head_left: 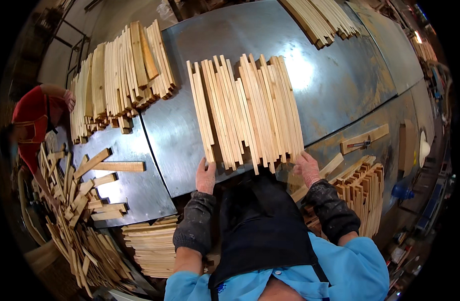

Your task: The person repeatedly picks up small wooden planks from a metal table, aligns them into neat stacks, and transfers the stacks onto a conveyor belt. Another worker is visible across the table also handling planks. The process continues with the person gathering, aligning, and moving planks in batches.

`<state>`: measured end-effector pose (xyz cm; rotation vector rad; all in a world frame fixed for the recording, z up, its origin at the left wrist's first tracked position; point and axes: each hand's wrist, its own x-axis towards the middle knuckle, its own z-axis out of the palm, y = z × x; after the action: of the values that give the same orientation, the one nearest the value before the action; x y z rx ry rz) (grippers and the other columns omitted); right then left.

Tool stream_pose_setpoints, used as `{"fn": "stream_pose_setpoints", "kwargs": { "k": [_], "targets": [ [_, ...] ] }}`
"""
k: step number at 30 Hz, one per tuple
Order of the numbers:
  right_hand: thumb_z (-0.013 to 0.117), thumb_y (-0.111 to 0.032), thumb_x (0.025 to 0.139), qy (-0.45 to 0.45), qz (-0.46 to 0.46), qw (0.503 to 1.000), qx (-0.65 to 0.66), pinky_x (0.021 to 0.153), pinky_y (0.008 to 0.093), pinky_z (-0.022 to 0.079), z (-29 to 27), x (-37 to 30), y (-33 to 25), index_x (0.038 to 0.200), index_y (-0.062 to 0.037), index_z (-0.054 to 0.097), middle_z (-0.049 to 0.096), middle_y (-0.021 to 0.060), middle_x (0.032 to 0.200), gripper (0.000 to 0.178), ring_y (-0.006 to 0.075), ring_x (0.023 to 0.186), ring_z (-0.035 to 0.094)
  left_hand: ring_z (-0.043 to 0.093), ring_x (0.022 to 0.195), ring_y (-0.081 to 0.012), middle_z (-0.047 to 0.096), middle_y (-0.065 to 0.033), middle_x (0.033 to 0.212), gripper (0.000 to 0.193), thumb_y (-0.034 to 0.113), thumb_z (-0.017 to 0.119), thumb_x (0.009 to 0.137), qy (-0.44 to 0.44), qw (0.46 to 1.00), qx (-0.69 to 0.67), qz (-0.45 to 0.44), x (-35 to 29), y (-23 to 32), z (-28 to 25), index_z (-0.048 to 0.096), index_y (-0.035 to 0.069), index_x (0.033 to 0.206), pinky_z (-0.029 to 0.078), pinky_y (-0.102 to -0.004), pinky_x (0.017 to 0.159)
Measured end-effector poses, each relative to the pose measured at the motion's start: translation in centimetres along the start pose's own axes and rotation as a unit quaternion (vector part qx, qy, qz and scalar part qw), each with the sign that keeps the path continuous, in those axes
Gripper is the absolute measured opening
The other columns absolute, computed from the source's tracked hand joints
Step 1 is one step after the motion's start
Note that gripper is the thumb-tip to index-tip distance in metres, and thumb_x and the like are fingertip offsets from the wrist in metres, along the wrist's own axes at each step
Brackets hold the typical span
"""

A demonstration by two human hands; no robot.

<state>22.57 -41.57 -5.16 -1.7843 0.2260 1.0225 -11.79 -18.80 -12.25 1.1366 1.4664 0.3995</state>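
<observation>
A row of pale wooden strips [260, 110] lies side by side on the metal table, their near ends uneven. A narrow gap sets the leftmost strips [201, 110] apart from the others. My left hand [206, 176], gloved, is at the near end of these leftmost strips, with thumb and finger closed about the end of one. At the row's near right corner is my right hand [307, 169], also gloved. Its fingers are apart and reach to the strip ends there, holding nothing that I can see. Both forearms wear dark sleeve covers.
More strips are piled on the table at the left [124, 70] and far right [320, 20]. Loose offcuts [84, 190] lie heaped at the left, near a person in red [31, 120]. Stacks of wood [152, 246] flank me; a red-and-black tool [359, 145] lies on a board.
</observation>
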Motion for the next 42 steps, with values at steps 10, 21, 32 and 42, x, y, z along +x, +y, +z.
{"fn": "stream_pose_setpoints", "kwargs": {
  "k": [10,21,32,42],
  "targets": [
    [0.065,-0.019,0.107,-0.029,0.021,0.997,-0.064,0.056,0.0292,0.042,0.3,-1.6,1.2,0.136,-0.0035,0.06,0.059,0.0012,0.086,0.034,0.0104,0.065,0.053,0.063,0.124,-0.0412,0.066,-0.0229,0.13,0.062,0.035,0.075,0.097,0.042,0.99,0.12,0.055,1.1,0.3,1.3,0.063,0.008,0.151,0.05,-0.0468,0.108],
    [0.069,-0.029,0.094,0.096,-0.178,0.911,-0.359,0.091,0.0475,0.055,0.2,-0.4,0.7,0.133,-0.0013,0.065,0.075,0.0234,0.108,0.048,0.0423,0.101,0.07,0.068,0.121,-0.0374,0.069,-0.0261,0.131,0.066,0.031,0.076,0.098,0.029,0.997,0.058,0.043,0.4,-1.2,0.5,0.057,-0.007,0.15,0.053,-0.0447,0.104],
    [0.069,-0.039,0.098,0.169,-0.164,0.856,-0.46,0.111,0.0521,0.048,-0.4,10.4,-6.9,0.156,0.0006,0.051,0.062,0.0317,0.143,0.072,0.0475,0.134,0.058,0.065,0.075,-0.0147,0.069,-0.0057,0.094,0.035,0.025,0.074,0.102,-0.161,0.961,-0.066,-0.213,-8.9,-2.0,3.0,0.069,-0.001,0.125,0.057,-0.0309,0.067],
    [0.067,-0.045,0.098,0.125,-0.114,0.922,-0.347,0.112,0.047,0.049,2.6,14.6,-8.1,0.153,0.0019,0.054,0.06,0.0303,0.151,0.074,0.0435,0.133,0.061,0.058,0.073,-0.0148,0.061,-0.0022,0.085,0.036,0.035,0.073,0.103,-0.289,0.93,0.032,-0.226,-7.1,1.2,11.9,0.066,0.0,0.109,0.05,-0.0344,0.065]
  ]
}}
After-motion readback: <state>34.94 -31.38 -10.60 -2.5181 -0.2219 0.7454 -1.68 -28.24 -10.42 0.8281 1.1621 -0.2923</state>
